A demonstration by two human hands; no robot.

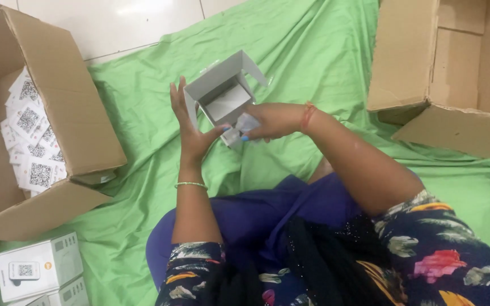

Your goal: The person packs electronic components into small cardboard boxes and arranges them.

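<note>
Small grey box [222, 93], flaps open, steadied by left hand [191, 127]; right hand [267, 122] fingers pinch its lower edge above green cloth [143, 141].

Your left hand [190, 126] upright, palm against side of small grey carton [220, 95], flaps open, white insert visible inside. Your right hand [270, 120] grips carton's lower end, fingers around small wrapped item [235, 135] just below it. Thin bangle [191, 185] on left wrist. Green cloth [313, 51] spread under you. Open cardboard box [63, 102] at left holds stack of white printed cards [31, 136]. Second cardboard box [443, 68] at right, contents unseen. Two white retail boxes [41, 269] at lower left.
</note>
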